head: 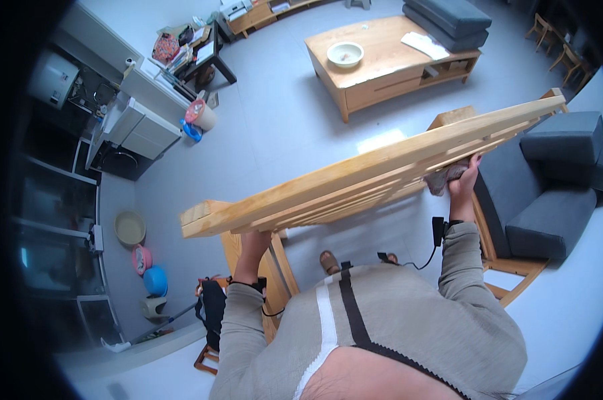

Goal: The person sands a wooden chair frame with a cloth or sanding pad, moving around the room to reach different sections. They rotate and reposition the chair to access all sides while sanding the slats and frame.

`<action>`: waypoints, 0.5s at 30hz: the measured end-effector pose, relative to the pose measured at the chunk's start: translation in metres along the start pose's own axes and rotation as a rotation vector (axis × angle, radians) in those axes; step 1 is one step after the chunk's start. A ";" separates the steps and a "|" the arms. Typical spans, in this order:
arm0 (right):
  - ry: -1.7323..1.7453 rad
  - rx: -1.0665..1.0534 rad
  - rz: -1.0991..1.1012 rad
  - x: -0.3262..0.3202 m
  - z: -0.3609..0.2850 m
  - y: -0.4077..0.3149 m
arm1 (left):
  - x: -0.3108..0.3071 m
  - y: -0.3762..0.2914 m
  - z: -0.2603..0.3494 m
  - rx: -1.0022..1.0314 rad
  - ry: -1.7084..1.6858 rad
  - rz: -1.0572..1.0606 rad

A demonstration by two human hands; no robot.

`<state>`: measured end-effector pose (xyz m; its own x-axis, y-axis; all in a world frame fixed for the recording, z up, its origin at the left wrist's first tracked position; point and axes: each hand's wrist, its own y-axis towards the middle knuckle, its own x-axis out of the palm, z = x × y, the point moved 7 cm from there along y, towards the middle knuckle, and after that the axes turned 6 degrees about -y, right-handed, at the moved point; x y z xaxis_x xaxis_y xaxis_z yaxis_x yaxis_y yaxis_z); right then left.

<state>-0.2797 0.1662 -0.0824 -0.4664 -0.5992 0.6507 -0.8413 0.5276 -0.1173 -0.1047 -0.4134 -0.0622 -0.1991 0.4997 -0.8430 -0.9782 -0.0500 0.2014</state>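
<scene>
A long slatted wooden frame is held up in front of me, tilted, its right end higher in the picture. My left hand grips its lower edge near the left end; the fingers are mostly hidden behind the wood. My right hand is at the lower slats towards the right end, with a crumpled greyish cloth between it and the frame. Whether the right fingers also close on the wood is hard to tell. My sandalled foot shows on the floor below the frame.
A grey cushioned sofa with a wooden base stands at the right. Beyond the frame is a wooden coffee table bearing a white bowl and stacked grey cushions. A waste bin and several basins, one blue, stand at the left.
</scene>
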 end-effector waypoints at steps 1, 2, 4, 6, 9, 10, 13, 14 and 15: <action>0.013 0.028 -0.028 0.001 0.004 0.003 | -0.001 0.004 0.003 -0.026 0.009 -0.023; 0.017 0.056 -0.032 0.000 0.009 0.008 | -0.001 0.005 0.003 -0.125 0.014 -0.101; 0.026 0.073 -0.038 -0.005 0.019 0.020 | -0.008 0.008 0.022 -0.198 0.062 -0.167; 0.031 0.077 -0.049 -0.009 0.029 0.032 | -0.014 0.002 0.037 -0.439 0.279 -0.442; 0.039 0.056 -0.090 -0.009 0.038 0.047 | -0.034 0.007 0.137 -0.083 -0.163 -0.474; 0.031 0.087 -0.080 -0.007 0.042 0.047 | -0.051 0.013 0.171 0.033 -0.293 -0.347; -0.045 0.166 -0.024 -0.005 0.048 0.050 | -0.121 0.026 0.270 0.692 -0.361 0.171; -0.070 0.210 -0.019 -0.003 0.050 0.050 | -0.138 0.033 0.289 0.806 -0.186 0.329; -0.087 0.228 -0.047 0.000 0.050 0.050 | -0.147 0.040 0.305 0.889 0.012 0.480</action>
<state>-0.3359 0.1622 -0.1257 -0.4390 -0.6749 0.5932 -0.8978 0.3548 -0.2608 -0.0968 -0.2248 0.2222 -0.5654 0.5875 -0.5789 -0.3969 0.4215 0.8154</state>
